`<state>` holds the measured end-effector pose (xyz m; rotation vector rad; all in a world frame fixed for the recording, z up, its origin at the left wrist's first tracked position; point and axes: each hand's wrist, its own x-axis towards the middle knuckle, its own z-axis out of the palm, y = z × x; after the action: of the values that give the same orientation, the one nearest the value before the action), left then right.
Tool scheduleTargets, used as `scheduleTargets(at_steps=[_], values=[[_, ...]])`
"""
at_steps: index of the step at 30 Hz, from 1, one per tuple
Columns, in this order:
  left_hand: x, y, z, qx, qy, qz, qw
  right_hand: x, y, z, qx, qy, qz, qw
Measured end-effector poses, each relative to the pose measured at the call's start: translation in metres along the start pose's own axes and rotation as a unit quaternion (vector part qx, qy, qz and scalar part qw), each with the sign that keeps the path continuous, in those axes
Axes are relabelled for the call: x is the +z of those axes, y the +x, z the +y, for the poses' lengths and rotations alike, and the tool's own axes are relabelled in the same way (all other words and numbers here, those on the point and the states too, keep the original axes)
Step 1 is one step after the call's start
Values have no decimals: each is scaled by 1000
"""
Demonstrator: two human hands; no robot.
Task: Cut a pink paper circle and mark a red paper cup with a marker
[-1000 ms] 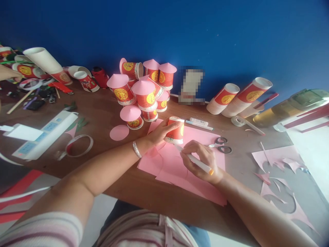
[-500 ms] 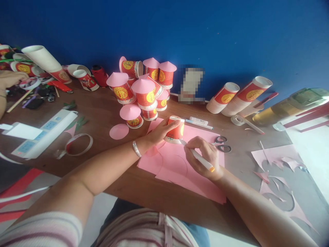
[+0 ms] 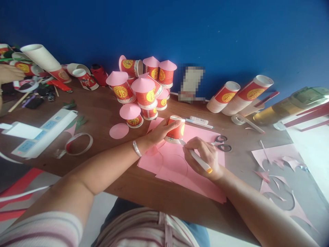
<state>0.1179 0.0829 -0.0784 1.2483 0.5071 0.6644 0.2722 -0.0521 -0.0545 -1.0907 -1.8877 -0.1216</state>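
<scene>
A red paper cup (image 3: 178,131) stands upside down on a pink paper sheet (image 3: 197,135) on the brown table (image 3: 102,109). My left hand (image 3: 160,132) grips the cup from its left side and holds it against the sheet. My right hand (image 3: 204,156) holds a white pen (image 3: 196,157) with an orange end. The pen's tip touches the sheet at the cup's lower right rim. Faint curved lines show on the pink paper in front of the cup.
Red cups with pink cone lids (image 3: 144,91) are piled behind. Scissors (image 3: 222,144), a glue stick (image 3: 198,120), a tape roll (image 3: 238,119) and cup stacks (image 3: 239,96) lie right; pink scraps (image 3: 280,161) far right. A power strip (image 3: 43,132) and another person's hand (image 3: 10,73) are left.
The pen tip has slid from the cup's near side round to its right rim. My left hand has kept hold of the cup. The other person's hand at far left has shifted slightly.
</scene>
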Motion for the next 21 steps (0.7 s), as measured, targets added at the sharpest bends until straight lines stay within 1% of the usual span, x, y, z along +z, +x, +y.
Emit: scheduleTargets(at_steps=[10, 21], values=[[-1, 0, -1, -6, 0, -4, 1000, 1, -1, 1, -4, -12, -7, 1000], [0, -2, 3, -9, -5, -15, 1000, 2, -2, 1, -18, -7, -8, 1000]])
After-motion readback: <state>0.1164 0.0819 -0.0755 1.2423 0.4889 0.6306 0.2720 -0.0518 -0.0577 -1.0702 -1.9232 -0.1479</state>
